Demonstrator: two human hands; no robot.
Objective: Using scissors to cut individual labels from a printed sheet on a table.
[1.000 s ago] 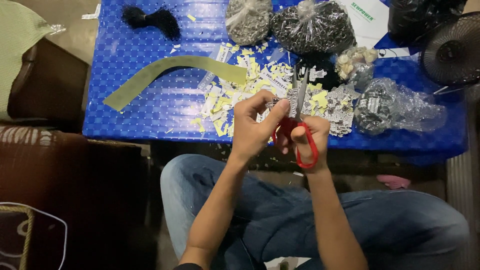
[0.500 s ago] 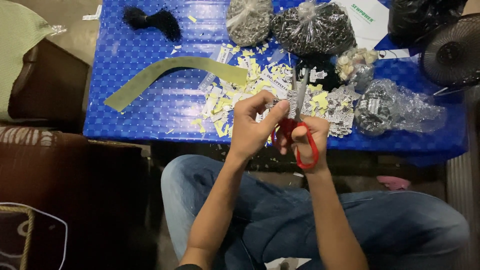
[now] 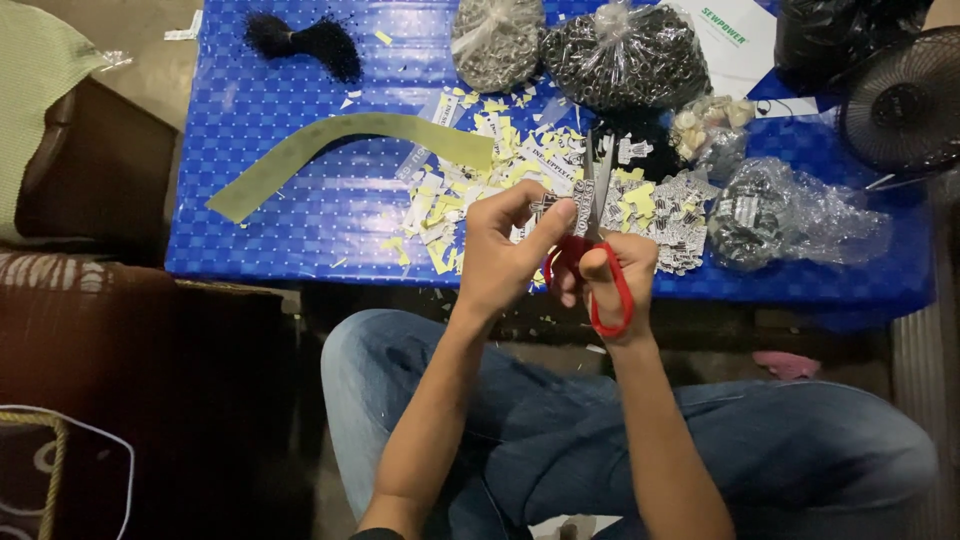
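Many cut labels (image 3: 500, 190) are lying mid-frame on the desk (image 3: 300, 120); right hand (image 3: 615, 275) is gripping red scissors (image 3: 600, 280), left hand (image 3: 505, 255) is pinching a label strip (image 3: 578, 205); more cutting probably remains.

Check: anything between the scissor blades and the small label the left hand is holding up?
Nothing visible. The left hand pinches the label right against the blades of the red-handled scissors, gripped by the right hand.

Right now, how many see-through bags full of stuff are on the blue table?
4. A grey-filled bag at the top, a dark-filled bag beside it, a small pale bag lower right, and a crinkly bag near the right edge. More may be hidden.
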